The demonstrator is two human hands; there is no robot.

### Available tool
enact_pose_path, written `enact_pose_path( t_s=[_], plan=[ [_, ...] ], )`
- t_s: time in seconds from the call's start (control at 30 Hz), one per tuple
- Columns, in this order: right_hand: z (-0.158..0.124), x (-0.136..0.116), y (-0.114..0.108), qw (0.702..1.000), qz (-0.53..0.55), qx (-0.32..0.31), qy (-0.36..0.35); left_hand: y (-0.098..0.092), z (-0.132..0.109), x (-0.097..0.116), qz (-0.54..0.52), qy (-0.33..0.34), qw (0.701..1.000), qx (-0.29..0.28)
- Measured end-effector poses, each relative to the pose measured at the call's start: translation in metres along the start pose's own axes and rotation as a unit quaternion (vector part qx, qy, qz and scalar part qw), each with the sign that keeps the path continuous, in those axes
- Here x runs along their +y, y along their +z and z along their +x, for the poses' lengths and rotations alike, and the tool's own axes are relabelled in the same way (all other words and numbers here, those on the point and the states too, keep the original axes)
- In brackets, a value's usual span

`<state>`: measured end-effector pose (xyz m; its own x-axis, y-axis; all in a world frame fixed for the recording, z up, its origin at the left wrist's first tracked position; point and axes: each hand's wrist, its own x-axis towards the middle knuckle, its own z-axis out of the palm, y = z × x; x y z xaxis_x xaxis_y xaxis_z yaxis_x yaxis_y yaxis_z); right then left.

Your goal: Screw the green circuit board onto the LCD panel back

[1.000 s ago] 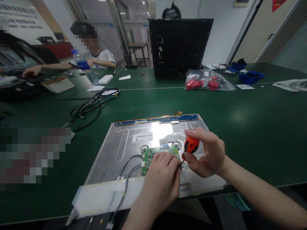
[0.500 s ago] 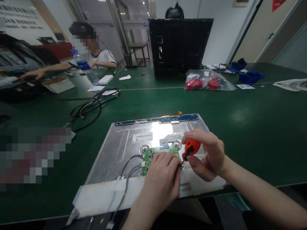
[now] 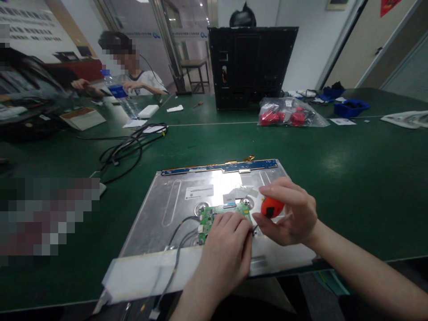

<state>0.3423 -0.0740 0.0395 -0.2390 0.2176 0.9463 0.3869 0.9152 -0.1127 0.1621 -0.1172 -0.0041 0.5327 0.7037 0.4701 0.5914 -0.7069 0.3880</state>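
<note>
An orange-and-black screwdriver [image 3: 271, 207] is pinched between the thumb and fingers of my right hand [image 3: 292, 211]. Its thin shaft slants down and left to the lower right corner of a green circuit board [image 3: 207, 214]. My left hand [image 3: 227, 243] lies over this board with its fingers bent and close together. Its thumb side is beside the screwdriver's tip; whatever those fingers may grip is hidden. Beneath both hands is a silvery metal display panel [image 3: 150, 209], with a blue circuit strip [image 3: 200, 169] along its far edge.
Dark cables [image 3: 172, 267] run from the board over a white strip [image 3: 143, 276]. Farther back are coiled black cables [image 3: 133, 142], a bottle [image 3: 120, 93], a large black panel [image 3: 254, 67] and a plastic bag with red items [image 3: 290, 113]. A co-worker [image 3: 143, 82] sits at back left.
The screwdriver handle has tilted and turned slightly in my right hand, which has shifted a little right. My left hand stays put. The co-worker's outstretched arm has drawn back.
</note>
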Motion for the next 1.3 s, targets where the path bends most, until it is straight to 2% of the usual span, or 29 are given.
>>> enact_pose_path(
  t_s=[0.13,0.3,0.67,0.9,1.07,1.3],
  plan=[
    [0.0015,0.0003,-0.0006,0.999,0.033,-0.014,-0.006,0.0008,0.0000,-0.0002,0.000,0.003,1.000,0.011],
    [-0.0006,-0.0012,-0.0022,0.996,0.084,-0.029,0.016,0.0001,0.0000,0.0005,-0.007,-0.008,1.000,-0.018],
    [0.0018,-0.0008,-0.0003,0.999,0.029,-0.013,0.010,0.0004,-0.0009,-0.0001,0.000,0.002,1.000,-0.002],
    [-0.0010,0.0010,-0.0007,0.996,0.079,-0.031,0.016,0.0006,-0.0006,0.0000,-0.002,0.000,1.000,0.005],
    [-0.0042,0.0010,-0.0023,0.994,0.093,-0.045,0.030,-0.0001,0.0000,0.0008,-0.005,-0.007,1.000,-0.019],
    [-0.0041,0.0005,0.0009,0.998,0.057,-0.012,0.028,0.0001,-0.0008,0.0005,0.000,-0.007,1.000,-0.020]
  ],
)
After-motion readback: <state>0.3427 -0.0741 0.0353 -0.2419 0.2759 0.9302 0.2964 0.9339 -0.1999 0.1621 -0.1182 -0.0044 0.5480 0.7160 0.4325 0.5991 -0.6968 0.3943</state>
